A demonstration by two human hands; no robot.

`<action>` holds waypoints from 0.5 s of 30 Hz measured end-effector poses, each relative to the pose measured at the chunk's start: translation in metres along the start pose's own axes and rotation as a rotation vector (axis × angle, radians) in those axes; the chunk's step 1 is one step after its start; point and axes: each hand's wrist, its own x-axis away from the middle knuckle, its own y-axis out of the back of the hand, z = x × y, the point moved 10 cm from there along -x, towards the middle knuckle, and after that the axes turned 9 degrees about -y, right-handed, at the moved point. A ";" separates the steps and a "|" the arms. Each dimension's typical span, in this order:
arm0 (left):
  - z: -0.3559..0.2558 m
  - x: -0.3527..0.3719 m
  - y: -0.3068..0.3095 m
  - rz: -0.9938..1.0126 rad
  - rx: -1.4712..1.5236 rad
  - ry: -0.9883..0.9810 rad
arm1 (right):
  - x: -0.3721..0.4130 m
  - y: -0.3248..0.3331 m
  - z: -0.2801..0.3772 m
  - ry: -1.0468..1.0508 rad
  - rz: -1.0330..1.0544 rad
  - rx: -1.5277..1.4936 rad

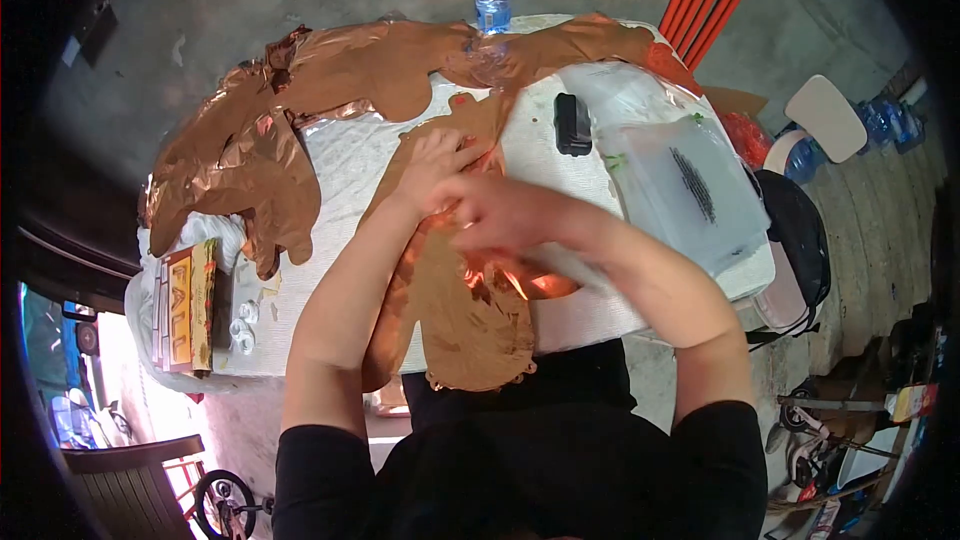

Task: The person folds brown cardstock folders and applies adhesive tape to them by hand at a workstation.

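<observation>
Copper-coloured foil sheets (350,70) lie along the far edge and left side of the white table. In the middle, a flat foil piece (475,310) with a dull tan face reaches over the near edge. My left hand (435,165) rests on the foil near its upper part, fingers spread. Just right of it, my right hand (495,215) is blurred by motion over the shiny foil, its fingers too smeared to read. My wrists come close together.
A water bottle (492,0) stands at the far edge. A black case (572,124) and a clear plastic packet (685,185) lie on the right. Boxes (188,308) and small white rolls (243,328) are at the left. The table rim (240,380) runs in front.
</observation>
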 end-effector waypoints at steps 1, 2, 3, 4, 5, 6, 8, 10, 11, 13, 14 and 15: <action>0.005 -0.001 -0.003 0.008 0.013 0.020 | -0.012 -0.014 0.007 0.031 0.014 0.157; 0.003 0.000 -0.001 0.012 0.010 0.015 | -0.028 -0.032 0.006 0.079 0.054 0.232; 0.002 0.002 -0.001 0.077 -0.046 0.028 | -0.038 -0.047 0.003 0.127 0.093 0.307; 0.002 0.003 -0.001 0.141 -0.103 0.043 | -0.039 -0.053 0.001 0.131 0.091 0.304; 0.001 0.001 0.003 0.143 -0.107 0.045 | -0.040 -0.058 -0.002 0.116 0.080 0.319; 0.005 0.002 -0.004 0.238 -0.041 0.116 | -0.041 -0.061 -0.004 0.099 0.073 0.335; 0.010 0.004 -0.015 0.329 0.028 0.194 | -0.017 -0.056 0.008 0.150 0.184 0.083; 0.011 0.001 -0.007 0.180 0.050 0.189 | 0.002 -0.028 0.008 0.229 0.212 -0.238; 0.011 0.004 -0.008 0.177 0.056 0.197 | 0.004 -0.003 0.000 0.263 0.134 -0.306; 0.002 0.004 0.005 0.064 -0.007 0.114 | 0.006 0.057 -0.041 0.216 -0.241 -0.403; 0.000 0.004 0.007 0.065 -0.002 0.118 | 0.002 0.063 -0.055 0.211 -0.238 -0.404; 0.000 0.002 0.010 0.063 0.027 0.136 | 0.013 0.083 -0.051 0.325 -0.542 0.037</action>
